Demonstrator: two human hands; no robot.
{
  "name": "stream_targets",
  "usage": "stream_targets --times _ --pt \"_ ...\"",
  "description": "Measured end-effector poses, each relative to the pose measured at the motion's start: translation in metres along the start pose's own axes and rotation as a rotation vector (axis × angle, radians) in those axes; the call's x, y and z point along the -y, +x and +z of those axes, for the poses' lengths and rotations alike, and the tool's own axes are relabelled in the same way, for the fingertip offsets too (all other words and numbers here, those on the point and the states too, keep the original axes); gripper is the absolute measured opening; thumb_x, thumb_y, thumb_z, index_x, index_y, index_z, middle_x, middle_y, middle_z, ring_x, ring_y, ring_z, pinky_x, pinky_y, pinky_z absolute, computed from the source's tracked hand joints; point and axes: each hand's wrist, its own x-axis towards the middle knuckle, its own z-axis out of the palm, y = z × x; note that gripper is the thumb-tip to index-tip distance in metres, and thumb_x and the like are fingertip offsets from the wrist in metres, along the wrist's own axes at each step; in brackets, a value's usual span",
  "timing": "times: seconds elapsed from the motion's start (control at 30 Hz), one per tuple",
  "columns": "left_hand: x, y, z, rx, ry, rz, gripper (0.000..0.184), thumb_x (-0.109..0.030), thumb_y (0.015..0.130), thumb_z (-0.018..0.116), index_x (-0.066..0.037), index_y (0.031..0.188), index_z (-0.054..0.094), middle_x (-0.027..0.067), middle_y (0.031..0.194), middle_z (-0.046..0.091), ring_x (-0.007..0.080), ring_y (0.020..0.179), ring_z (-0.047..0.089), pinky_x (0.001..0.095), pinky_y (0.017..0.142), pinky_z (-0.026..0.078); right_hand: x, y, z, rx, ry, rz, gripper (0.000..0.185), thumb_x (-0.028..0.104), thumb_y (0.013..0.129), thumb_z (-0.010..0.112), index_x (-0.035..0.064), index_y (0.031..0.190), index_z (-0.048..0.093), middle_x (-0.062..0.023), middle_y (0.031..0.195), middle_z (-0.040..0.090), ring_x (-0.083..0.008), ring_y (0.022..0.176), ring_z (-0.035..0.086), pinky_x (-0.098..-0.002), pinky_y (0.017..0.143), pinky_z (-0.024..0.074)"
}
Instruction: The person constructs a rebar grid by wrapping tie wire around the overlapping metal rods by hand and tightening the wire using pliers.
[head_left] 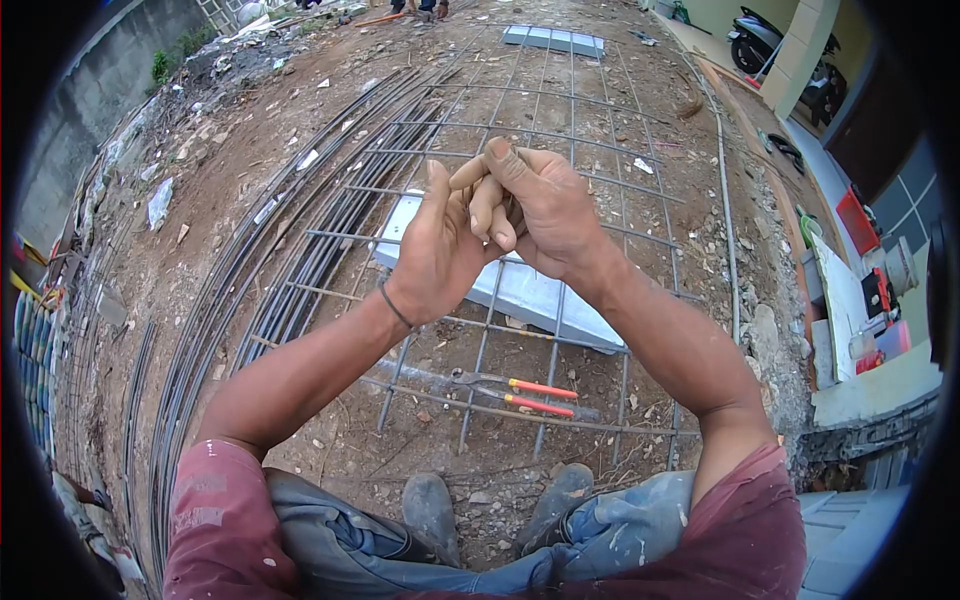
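My left hand (445, 235) and my right hand (552, 208) meet in front of me above the steel mesh, touching each other. The left thumb points up, and its other fingers are partly hidden behind the right hand. The right fingers are curled toward the left palm with the thumb on top. Anything small between them is hidden. Below the hands, pincers (540, 388) with red and yellow handles lie on the ground by the mesh. A grid of steel rebar (487, 345) spreads beneath my hands, over a long pale metal-looking piece (545, 300).
A bundle of loose rebar (330, 215) runs along the left. Another pale piece (553, 40) lies under the far end of the grid. My boots (430, 510) stand at the near edge. On the right are a pipe (727, 220), a red crate (857, 220) and a parked motorbike (765, 45).
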Motion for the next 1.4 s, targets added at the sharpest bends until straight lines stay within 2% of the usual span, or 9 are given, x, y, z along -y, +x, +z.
stream_targets --times 0.1,0.17,0.47,0.7,0.83,1.0,1.1,1.27,1.4 --pt "-0.004 0.005 -0.017 0.102 0.137 -0.039 0.06 -0.05 0.113 0.028 -0.002 0.138 0.055 0.0045 0.095 0.066 0.0138 0.097 0.065 0.038 0.102 0.051 0.0 0.002 -0.002 -0.036 -0.173 -0.014 0.058 0.047 0.109 0.049 -0.0053 0.093 0.068 -0.0099 0.06 0.065 -0.0075 0.04 0.051 -0.0209 0.041 0.0402" --pt "-0.003 0.002 -0.014 -0.159 0.598 -0.048 0.056 -0.047 0.114 0.029 -0.001 0.133 0.055 0.0045 0.09 0.063 0.0143 0.093 0.065 0.0383 0.101 0.052 0.005 0.0 -0.002 -0.141 -0.319 0.083 0.061 0.053 0.103 0.059 -0.0032 0.08 0.068 -0.0125 0.055 0.063 -0.0111 0.035 0.048 -0.0243 0.035 0.0365" --pt "0.011 -0.004 -0.016 -0.275 0.373 -0.094 0.023 -0.02 0.113 0.044 -0.002 0.111 0.058 -0.0001 0.081 0.058 0.0094 0.072 0.058 0.028 0.071 0.051 -0.028 -0.004 0.005 -0.338 -0.26 0.054 0.07 0.062 0.094 0.066 -0.0048 0.073 0.067 -0.014 0.058 0.064 -0.0138 0.041 0.057 -0.024 0.036 0.0415" --pt "0.003 -0.009 -0.04 -0.311 1.775 0.304 0.012 -0.009 0.11 0.045 0.002 0.106 0.05 0.022 0.082 0.069 0.0243 0.077 0.072 0.0378 0.062 0.053 -0.035 -0.002 -0.009 -0.382 -0.198 0.111 0.07 0.066 0.093 0.065 -0.003 0.079 0.068 -0.015 0.077 0.069 -0.0175 0.066 0.069 -0.0291 0.059 0.0581" --pt "-0.011 -0.004 -0.036 -0.369 1.43 0.144 0.018 -0.014 0.111 0.044 0.001 0.104 0.05 0.0135 0.069 0.069 0.0216 0.057 0.068 0.0351 0.053 0.053 -0.028 0.007 -0.029 -0.396 -0.298 0.122 0.079 0.073 0.094 0.057 -0.0054 0.096 0.067 -0.0146 0.091 0.065 -0.0247 0.084 0.069 -0.0372 0.07 0.0612" --pt "-0.004 -0.004 -0.026 -0.434 1.283 -0.029 0.021 -0.018 0.113 0.041 0.0 0.105 0.048 0.0115 0.069 0.067 0.0182 0.056 0.067 0.0309 0.05 0.051 -0.036 0.017 -0.032 -0.296 -0.107 0.005 0.076 0.068 0.095 0.061 -0.0052 0.116 0.06 -0.0177 0.11 0.066 -0.0197 0.077 0.065 -0.0319 0.063 0.0569" --pt "0.028 -0.006 -0.025 -0.471 1.258 -0.011 0.021 -0.019 0.113 0.04 -0.001 0.108 0.049 0.0091 0.069 0.062 0.0173 0.054 0.062 0.0313 0.049 0.05 -0.051 0.018 -0.011 -0.219 -0.201 0.013 0.055 0.046 0.095 0.075 -0.0046 0.112 0.063 -0.0122 0.101 0.072 -0.0104 0.068 0.064 -0.0245 0.04 0.0444" --pt "0.033 -0.009 -0.026 -0.395 1.274 -0.042 0.023 -0.02 0.113 0.041 0.002 0.114 0.05 0.0103 0.074 0.064 0.0186 0.058 0.061 0.0364 0.053 0.049 -0.051 0.011 -0.009 -0.344 -0.194 0.043 0.036 0.032 0.095 0.078 -0.0018 0.098 0.066 -0.0101 0.085 0.073 -0.009 0.056 0.06 -0.0246 0.045 0.0464" --pt "0.045 -0.015 -0.026 -0.3 1.407 0.118 0.018 -0.005 0.104 0.047 0.005 0.118 0.049 0.0226 0.085 0.066 0.0372 0.073 0.067 0.0464 0.063 0.051 -0.059 0.01 -0.001 -0.489 -0.282 -0.067 0.034 0.031 0.093 0.081 -0.0001 0.091 0.067 -0.0071 0.074 0.07 -0.0081 0.057 0.058 -0.025 0.049 0.045"
